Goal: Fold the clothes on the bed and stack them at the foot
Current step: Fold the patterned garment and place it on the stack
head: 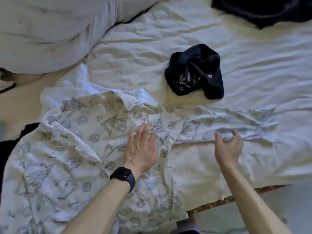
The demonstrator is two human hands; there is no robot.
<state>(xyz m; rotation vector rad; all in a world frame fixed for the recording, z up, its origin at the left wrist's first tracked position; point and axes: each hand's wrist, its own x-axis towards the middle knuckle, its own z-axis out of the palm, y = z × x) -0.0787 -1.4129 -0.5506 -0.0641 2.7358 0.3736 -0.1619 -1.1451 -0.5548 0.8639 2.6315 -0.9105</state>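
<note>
One printed shirt [70,149] lies spread on the near left part of the bed [202,166]. Its collar is at the far end and its long axis runs from there toward the near edge, where the hem hangs over. One sleeve [228,122] stretches out to the right, roughly parallel to the bed's near edge.

There are two hands. The left hand [141,149], with one dark watch [123,176] on its wrist, lies flat on the shirt's chest, fingers straight and pointing away. The right hand [228,146] is at the sleeve's near edge with thumb and fingers curled; I cannot tell whether they pinch the cloth.

One dark garment [194,71] sits crumpled just beyond the sleeve, mid-bed. A second dark cloth [263,10] lies at the far right corner. A third dark piece [6,149] shows at the left edge, partly under the shirt. One pale duvet [42,31] is heaped at the far left.
</note>
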